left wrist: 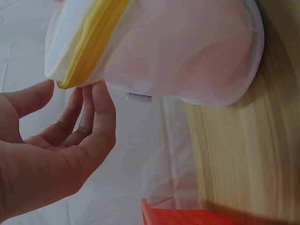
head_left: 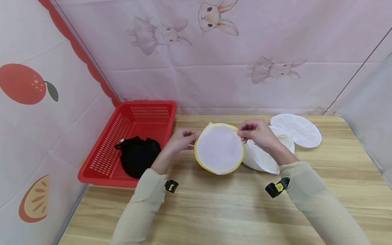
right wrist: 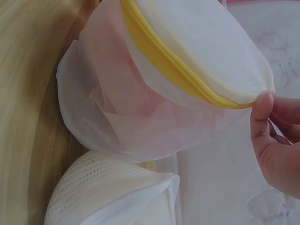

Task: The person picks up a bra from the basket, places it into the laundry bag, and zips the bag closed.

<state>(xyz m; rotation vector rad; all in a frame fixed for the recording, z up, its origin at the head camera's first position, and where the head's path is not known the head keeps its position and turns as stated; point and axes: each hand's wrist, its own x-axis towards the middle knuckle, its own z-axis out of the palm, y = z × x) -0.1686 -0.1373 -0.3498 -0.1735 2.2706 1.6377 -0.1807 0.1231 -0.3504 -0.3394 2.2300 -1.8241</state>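
Observation:
A white mesh laundry bag [head_left: 219,149] with a yellow zipper [right wrist: 178,70] round its top is held up over the table. My left hand [head_left: 183,139] holds the bag's rim on the left, thumb on one side and fingers on the other [left wrist: 96,108]. On the opposite side, my right hand [head_left: 256,133] pinches the rim beside the zipper between thumb and fingers. A pinkish tone shows through the bag's sheer wall [left wrist: 187,51]; whether something lies inside, I cannot tell. A small label [left wrist: 139,97] sticks out of the bag's side.
At the left stands a red plastic basket [head_left: 105,182] with a black cloth item [head_left: 139,157] in it. Behind my right hand lie a white padded mesh bag [head_left: 260,160] and a flat white mesh disc [head_left: 296,130]. A printed curtain [head_left: 214,85] hangs behind the wooden table [head_left: 220,211].

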